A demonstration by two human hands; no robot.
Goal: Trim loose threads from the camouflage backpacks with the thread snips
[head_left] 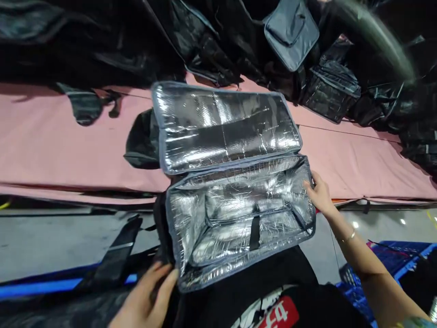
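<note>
An insulated cooler bag point(239, 200) lies open in front of my body, its inside lined with crinkled silver foil. Its flap lid point(225, 127), foil-lined and edged in grey trim, is folded back over the table. A short black strap point(255, 233) crosses the inner front wall. My right hand point(320, 195) grips the right side wall, thumb over the rim and fingers outside. At the lower left corner, my left hand point(150, 296) is closed on the bag's edge; some of its fingers are hidden and slightly blurred.
A pink-covered table point(341, 155) runs across the view. Dark bags are heaped along its far side, with a grey bag point(292, 34) among them. Blue crates point(403, 255) stand at the lower right, and a blue edge point(41, 288) shows at left.
</note>
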